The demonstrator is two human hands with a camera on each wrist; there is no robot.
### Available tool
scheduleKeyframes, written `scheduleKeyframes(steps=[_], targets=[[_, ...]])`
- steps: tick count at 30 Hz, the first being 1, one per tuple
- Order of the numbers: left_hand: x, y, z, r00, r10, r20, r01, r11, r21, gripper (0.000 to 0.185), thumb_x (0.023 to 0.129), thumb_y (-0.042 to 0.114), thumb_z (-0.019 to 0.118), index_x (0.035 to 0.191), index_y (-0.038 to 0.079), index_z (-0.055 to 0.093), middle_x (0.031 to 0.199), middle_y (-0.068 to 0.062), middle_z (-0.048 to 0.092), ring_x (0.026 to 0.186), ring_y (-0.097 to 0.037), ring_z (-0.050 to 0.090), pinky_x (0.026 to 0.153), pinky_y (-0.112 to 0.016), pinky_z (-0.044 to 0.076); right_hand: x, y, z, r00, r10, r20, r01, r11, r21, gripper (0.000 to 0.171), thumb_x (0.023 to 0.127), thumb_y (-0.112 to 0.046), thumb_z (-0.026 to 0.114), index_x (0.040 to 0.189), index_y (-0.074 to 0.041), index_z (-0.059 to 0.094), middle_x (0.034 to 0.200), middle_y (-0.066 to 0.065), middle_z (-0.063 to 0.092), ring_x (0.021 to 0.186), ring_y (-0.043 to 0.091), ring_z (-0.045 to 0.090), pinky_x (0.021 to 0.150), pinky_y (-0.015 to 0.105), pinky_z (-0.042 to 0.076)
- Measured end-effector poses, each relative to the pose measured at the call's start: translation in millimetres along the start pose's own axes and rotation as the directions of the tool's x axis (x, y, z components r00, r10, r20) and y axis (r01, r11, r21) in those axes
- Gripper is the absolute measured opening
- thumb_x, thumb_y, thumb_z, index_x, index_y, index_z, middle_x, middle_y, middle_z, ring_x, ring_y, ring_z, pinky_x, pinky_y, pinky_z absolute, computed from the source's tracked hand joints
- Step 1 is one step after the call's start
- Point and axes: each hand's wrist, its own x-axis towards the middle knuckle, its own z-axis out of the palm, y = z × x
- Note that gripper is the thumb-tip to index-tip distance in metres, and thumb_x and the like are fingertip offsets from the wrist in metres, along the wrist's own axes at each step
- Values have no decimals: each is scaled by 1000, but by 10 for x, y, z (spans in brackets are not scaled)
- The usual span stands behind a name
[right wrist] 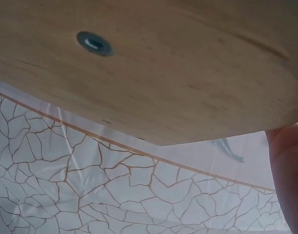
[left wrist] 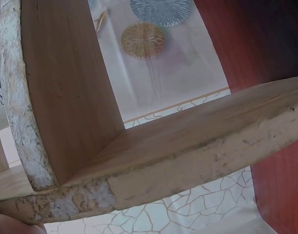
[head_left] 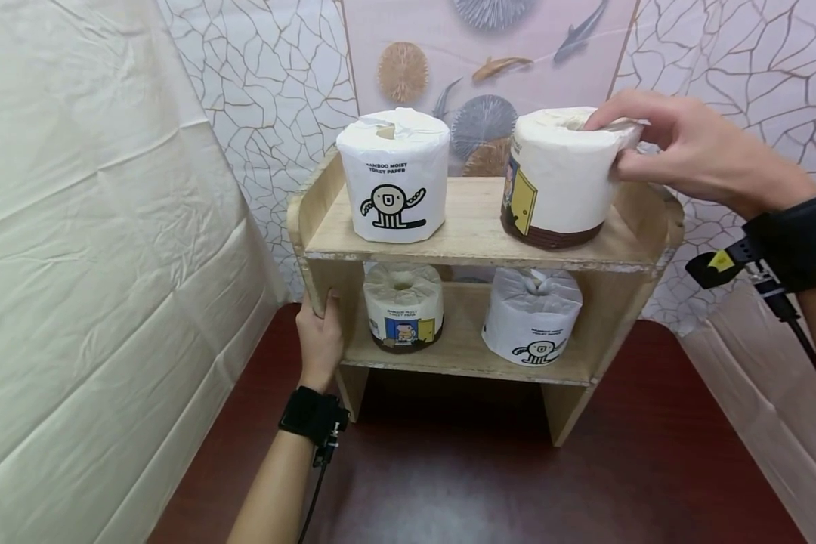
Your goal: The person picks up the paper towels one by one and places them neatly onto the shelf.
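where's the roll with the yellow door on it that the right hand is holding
In the head view, that roll stands on the right of the wooden shelf's top board, gripped by the right hand, beside the white cartoon roll.

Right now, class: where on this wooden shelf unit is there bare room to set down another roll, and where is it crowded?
Free: the top shelf gap between the cartoon-wrapped roll and the roll gripped by the right hand; a narrower lower shelf gap between its two rolls. Crowded: the left side panel, held by the left hand.

Head overlooks shelf (head_left: 476,219); wrist cameras hug its wood
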Motion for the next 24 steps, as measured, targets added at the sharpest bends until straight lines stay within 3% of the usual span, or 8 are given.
scheduleKeyframes(steps=[5,15,24], targets=[[-8,7,-5,1000,-9,3,9,1000,-3,32,111,8,52,139,-8,55,120,-39,62,104,-54,62,80,-22,46,-26,-44,10,1000,-15,-14,15,1000,6,42,98,3,64,136,-14,67,137,0,57,118,22,46,89,18,36],[16,-13,1,1000,-15,-8,15,1000,-3,32,110,9,54,138,-8,57,123,-35,65,109,-50,64,82,-22,47,-69,-218,37,996,-10,-83,8,1000,-22,45,97,3,60,137,-17,68,136,0,56,116,22,43,89,22,33],[-5,-4,-9,1000,10,-7,-10,1000,6,31,110,8,53,136,-10,56,113,-41,63,93,-42,60,78,-23,44,-96,-374,89,991,18,-135,-30,995,-92,43,99,-4,63,138,-20,69,134,-2,55,118,15,40,92,29,31]])
